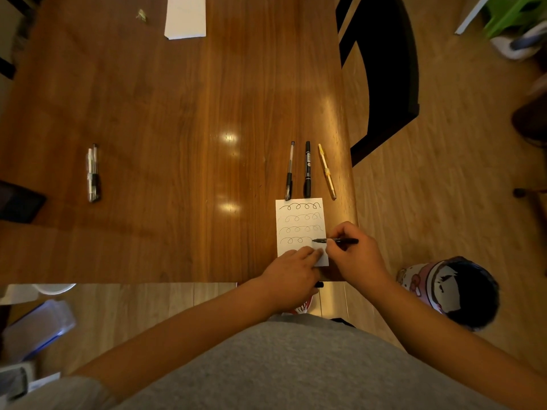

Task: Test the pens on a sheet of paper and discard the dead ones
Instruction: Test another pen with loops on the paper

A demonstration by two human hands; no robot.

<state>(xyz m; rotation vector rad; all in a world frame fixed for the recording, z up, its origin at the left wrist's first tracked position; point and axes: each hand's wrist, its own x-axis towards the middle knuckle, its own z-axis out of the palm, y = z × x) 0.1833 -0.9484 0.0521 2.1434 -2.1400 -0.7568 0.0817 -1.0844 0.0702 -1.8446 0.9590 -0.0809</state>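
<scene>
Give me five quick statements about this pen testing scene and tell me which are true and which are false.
1. The right hand holds a black pen with its tip on the sheet of paper. True.
2. The left hand is lifted clear of the sheet. False: its fingers press on the sheet's near end.
3. Three pens lie just beyond the sheet: a gel pen, a black marker, a yellow pen. True.
4. The sheet is blank. False: it bears four rows of loops, the lowest shorter.
5. Two more pens lie together far to the left on the table. True.
</scene>
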